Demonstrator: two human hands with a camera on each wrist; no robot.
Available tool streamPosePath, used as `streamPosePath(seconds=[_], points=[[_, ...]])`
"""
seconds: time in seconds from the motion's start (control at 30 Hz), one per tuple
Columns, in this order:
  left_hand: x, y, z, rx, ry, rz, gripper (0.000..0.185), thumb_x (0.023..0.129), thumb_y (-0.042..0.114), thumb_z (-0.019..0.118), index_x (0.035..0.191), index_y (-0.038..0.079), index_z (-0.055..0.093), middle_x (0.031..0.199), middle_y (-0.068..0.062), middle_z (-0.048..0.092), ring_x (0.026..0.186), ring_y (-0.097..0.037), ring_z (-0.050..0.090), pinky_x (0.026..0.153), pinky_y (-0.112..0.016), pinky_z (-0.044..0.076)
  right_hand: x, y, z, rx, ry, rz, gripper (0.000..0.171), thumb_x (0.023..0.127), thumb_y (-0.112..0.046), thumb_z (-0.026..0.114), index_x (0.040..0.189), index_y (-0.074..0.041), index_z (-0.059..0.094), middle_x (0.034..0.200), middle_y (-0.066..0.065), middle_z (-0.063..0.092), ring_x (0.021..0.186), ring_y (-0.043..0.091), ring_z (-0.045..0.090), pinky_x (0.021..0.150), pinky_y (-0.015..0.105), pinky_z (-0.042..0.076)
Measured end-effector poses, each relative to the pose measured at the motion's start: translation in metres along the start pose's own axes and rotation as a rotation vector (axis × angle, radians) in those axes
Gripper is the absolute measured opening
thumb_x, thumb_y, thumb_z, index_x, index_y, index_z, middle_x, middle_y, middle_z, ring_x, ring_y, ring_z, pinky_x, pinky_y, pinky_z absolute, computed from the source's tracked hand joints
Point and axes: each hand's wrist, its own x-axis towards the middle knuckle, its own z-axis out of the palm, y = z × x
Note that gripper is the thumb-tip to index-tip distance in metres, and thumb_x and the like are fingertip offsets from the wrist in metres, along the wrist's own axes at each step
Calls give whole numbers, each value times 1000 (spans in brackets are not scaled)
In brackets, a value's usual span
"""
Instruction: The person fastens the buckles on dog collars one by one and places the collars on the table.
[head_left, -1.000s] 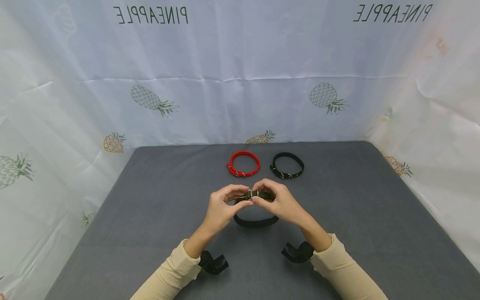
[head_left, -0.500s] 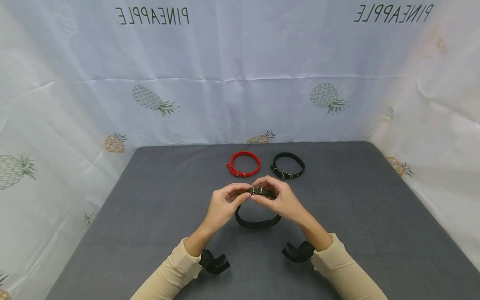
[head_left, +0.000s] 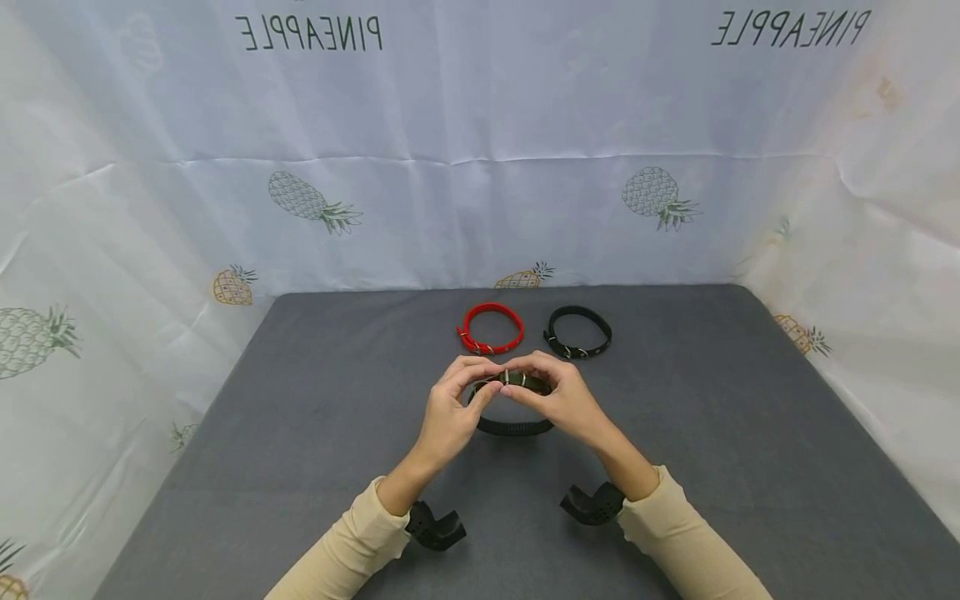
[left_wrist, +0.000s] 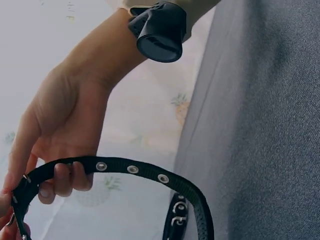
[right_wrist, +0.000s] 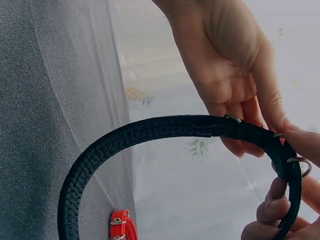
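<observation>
A dark collar point(head_left: 517, 428) is held up between both hands, its loop hanging toward the person. My left hand point(head_left: 448, 408) pinches it close to the metal fittings point(head_left: 507, 377), thumb against fingertips. On the other side of these fittings, my right hand point(head_left: 566, 404) grips the strap between thumb and fingers; the two hands' fingertips meet there. Metal-rimmed eyelets point(left_wrist: 132, 169) run along the strap in the left wrist view, beside the right hand's curled fingers. The right wrist view shows a ribbed stretch point(right_wrist: 95, 155) of the loop and a metal ring point(right_wrist: 306, 167) by the fingertips.
Beyond the hands, a buckled red collar point(head_left: 491, 348) and a buckled black collar point(head_left: 579, 352) lie side by side on the grey table point(head_left: 337, 467). A white pineapple-print curtain point(head_left: 450, 217) surrounds the back and sides. Each wrist carries a black camera mount point(head_left: 592, 504).
The held collar's lower loop has risen and turned, now showing its ribbed face. My left hand has shifted slightly right. Both hands keep their hold, and the red and black collars stay put.
</observation>
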Motion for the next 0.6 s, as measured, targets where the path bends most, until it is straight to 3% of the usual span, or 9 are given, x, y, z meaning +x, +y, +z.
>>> streamPosePath(seconds=[0.3, 0.6], points=[[0, 2, -2, 71, -58, -31, 19, 92, 6, 62, 109, 0, 65, 113, -15, 59, 101, -20, 59, 91, -20, 51, 0, 2, -2, -3, -35, 4, 22, 89, -8, 68, 110, -3, 64, 99, 16, 63, 72, 3, 49, 63, 21, 45], [3, 6, -8, 62, -100, -66, 21, 96, 7, 57, 113, -4, 61, 120, -18, 56, 106, -28, 59, 94, -25, 51, 2, 4, -3, -18, -56, 8, 17, 90, -8, 66, 105, -5, 61, 93, 13, 62, 72, 3, 52, 63, 22, 47]])
